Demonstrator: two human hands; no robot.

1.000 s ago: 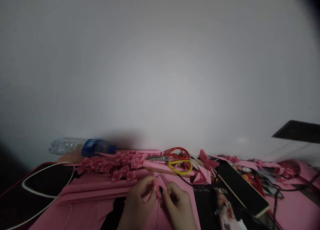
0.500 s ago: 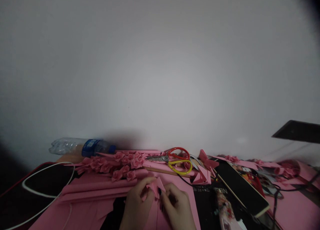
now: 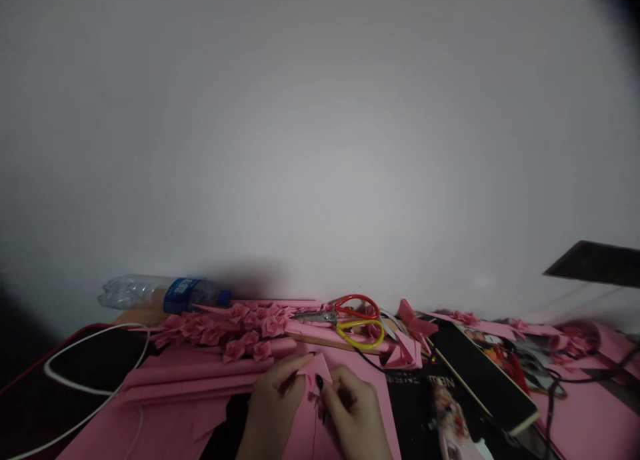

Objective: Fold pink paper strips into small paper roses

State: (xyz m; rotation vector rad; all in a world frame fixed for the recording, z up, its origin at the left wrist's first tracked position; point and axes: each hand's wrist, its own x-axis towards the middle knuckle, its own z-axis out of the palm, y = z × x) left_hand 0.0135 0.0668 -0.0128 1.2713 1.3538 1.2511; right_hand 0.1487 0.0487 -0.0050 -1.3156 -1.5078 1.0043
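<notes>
Here, left hand [image 3: 273, 413] and right hand [image 3: 356, 417] tight on folded pink paper [image 3: 315, 369]; plastic bottle [image 3: 160, 293] sideways beyond.

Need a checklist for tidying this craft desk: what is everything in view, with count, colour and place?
Small folded pink paper piece: one, pink, pinched between both hands, front centre.
Folded paper roses: a cluster, too many to count, pink, behind the hands, leftward.
Rolled and flat paper sheets: several, pink, across the desk.
Clear plastic water bottle with blue label: one, lying on its side by the wall, left.
Red-handled scissors: one, by the wall, centre.
Yellow-handled scissors: one, just in front of the red pair.
White cable: one, looped at left.
Black flat slab: one, right of centre.
Dark printed magazine cover: one, right of the hands.
Left hand: fingertips on the paper piece.
Right hand: dark nails, pinching it.
</notes>
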